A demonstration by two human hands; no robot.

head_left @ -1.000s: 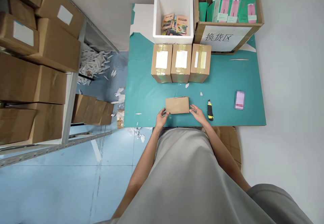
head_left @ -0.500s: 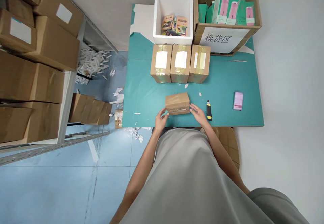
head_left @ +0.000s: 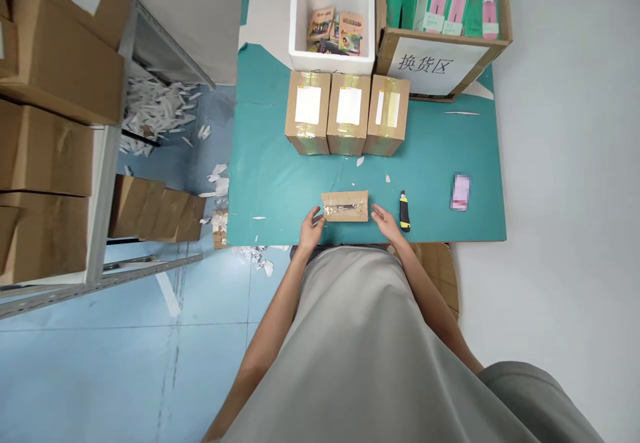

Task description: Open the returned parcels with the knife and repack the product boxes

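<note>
A small brown cardboard box with a clear taped seam facing up lies near the front edge of the teal table. My left hand grips its left end and my right hand grips its right end, fingers curled against the sides. A yellow and black utility knife lies on the table just right of my right hand.
Three taped boxes with white labels stand in a row behind. A white foam bin with small packets and a cardboard carton of green product boxes sit at the back. A phone lies right. Shelving with cartons stands left.
The small box has been rolled between my hands, so its taped seam now faces up instead of a plain side. The view shifted slightly.
</note>
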